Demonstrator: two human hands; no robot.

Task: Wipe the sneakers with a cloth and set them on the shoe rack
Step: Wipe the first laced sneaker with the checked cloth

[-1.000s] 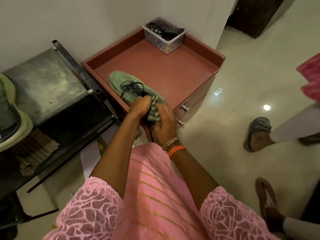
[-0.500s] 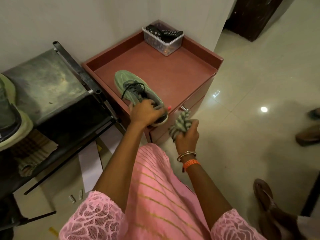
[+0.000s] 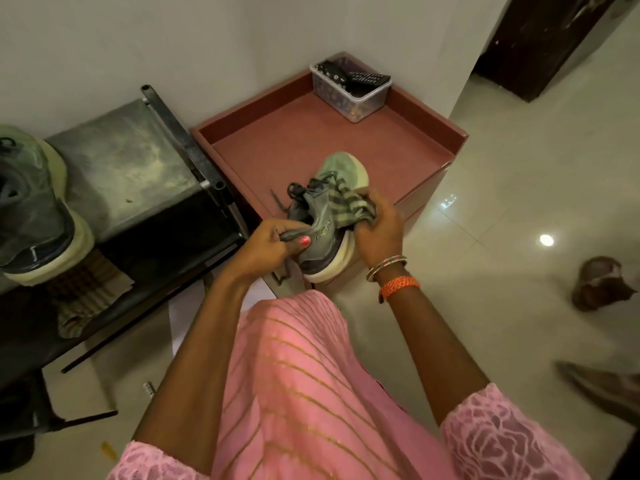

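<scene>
A grey-green sneaker [image 3: 341,169] with a pale sole and black laces is held over the front edge of the red-brown side table [image 3: 277,150], toe pointing away from me. My left hand [image 3: 266,249] grips its heel collar. My right hand [image 3: 379,228] presses a striped green cloth [image 3: 349,202] against the sneaker's right side. The second sneaker [image 3: 31,202] stands on the top shelf of the dark metal shoe rack [image 3: 128,168] at the far left, partly cut off by the frame.
A clear plastic box [image 3: 349,95] with remote controls sits at the table's back corner by the wall. Another folded striped cloth [image 3: 86,292] lies on the rack's lower shelf. Other people's feet [image 3: 602,285] stand on the glossy tiled floor at right.
My left hand has lifted and turned the sneaker off the table top. My right hand, which had drawn back with the cloth, is again on the shoe. Bystanders' feet shifted.
</scene>
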